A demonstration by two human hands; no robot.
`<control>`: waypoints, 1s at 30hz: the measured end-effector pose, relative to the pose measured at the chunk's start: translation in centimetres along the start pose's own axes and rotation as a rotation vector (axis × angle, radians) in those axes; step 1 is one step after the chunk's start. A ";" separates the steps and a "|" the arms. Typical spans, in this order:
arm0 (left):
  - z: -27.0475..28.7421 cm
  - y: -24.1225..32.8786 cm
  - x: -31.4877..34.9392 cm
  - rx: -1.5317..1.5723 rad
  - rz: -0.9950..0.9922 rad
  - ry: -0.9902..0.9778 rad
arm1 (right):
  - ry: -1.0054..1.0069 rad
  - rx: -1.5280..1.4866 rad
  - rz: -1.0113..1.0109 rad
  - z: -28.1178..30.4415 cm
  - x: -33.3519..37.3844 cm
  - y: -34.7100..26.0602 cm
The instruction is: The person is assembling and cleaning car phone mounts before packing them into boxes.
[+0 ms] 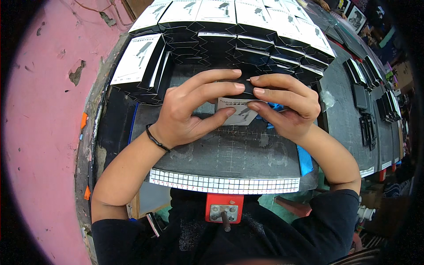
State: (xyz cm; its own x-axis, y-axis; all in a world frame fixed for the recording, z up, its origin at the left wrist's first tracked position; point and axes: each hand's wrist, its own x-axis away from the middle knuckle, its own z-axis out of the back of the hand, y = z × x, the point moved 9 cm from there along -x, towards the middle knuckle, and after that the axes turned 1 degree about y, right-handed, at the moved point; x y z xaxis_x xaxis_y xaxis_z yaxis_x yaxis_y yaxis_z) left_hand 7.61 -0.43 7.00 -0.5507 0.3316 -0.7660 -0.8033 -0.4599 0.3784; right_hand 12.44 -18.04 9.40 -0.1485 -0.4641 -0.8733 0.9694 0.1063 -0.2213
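Note:
Between my hands, over the dark work mat, stands a small carton box point(240, 118) with a white printed front and a black top. My left hand point(192, 104) wears a dark wrist band. Its thumb lies against the box's front face and its fingers reach over the top. On the other side, my right hand point(289, 101) curves round the right end, thumb at the front upper corner and fingertips at the top. My fingers partly cover the box's top and sides, so the flap there is hard to make out.
Stacked white-and-black boxes point(216, 13) wall off the back, with more boxes point(139, 62) at the back left. A printed ruler strip point(225, 182) edges the table's front. Blue plastic point(304, 161) lies right. Black parts point(366, 128) sit on the side table. A pink wall point(44, 132) rises left.

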 end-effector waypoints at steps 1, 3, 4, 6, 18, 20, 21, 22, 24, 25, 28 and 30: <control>0.0 0.0 -0.1 0.000 -0.002 0.000 | 0.000 0.002 0.001 0.0 0.0 0.0; 0.1 -0.1 -0.2 -0.006 0.018 -0.003 | -0.005 0.033 0.001 0.0 -0.2 0.0; 0.1 0.0 -0.3 -0.009 0.015 -0.002 | -0.005 0.034 0.005 0.1 -0.3 0.0; 0.0 0.1 -0.3 0.014 0.045 -0.024 | -0.038 0.021 -0.024 0.0 -0.4 0.1; -1.1 -2.8 0.8 0.222 0.392 -0.032 | -0.065 -0.030 -0.243 -1.0 0.6 2.2; -1.2 -3.5 0.9 0.352 0.502 0.012 | 0.027 -0.193 -0.431 -1.0 1.7 4.0; -0.9 -3.3 0.9 0.346 0.500 0.028 | 0.015 -0.198 -0.420 -1.4 1.2 3.4; -0.6 -3.6 1.1 0.374 0.552 0.069 | 0.027 -0.214 -0.483 -1.9 1.0 3.1; 0.0 -3.7 1.2 0.398 0.594 0.156 | -0.099 -0.116 -0.528 -2.5 1.1 2.8; 0.2 -3.5 1.2 0.395 0.586 0.169 | -0.141 -0.256 -0.553 -3.3 1.0 2.8; 0.5 -3.2 1.2 0.443 0.631 0.156 | -0.162 -0.382 -0.727 -3.7 0.5 1.9; 1.6 -1.3 0.4 0.248 0.453 0.230 | -0.040 -0.599 -0.889 -3.5 0.6 2.2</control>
State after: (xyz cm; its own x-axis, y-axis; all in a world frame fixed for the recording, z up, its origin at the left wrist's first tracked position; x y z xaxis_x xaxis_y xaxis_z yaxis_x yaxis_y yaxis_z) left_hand 8.07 1.58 6.99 -0.8116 -0.0548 -0.5816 -0.5427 -0.2978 0.7854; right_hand 13.76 -15.05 6.89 -0.7365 -0.6149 -0.2818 0.2617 0.1252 -0.9570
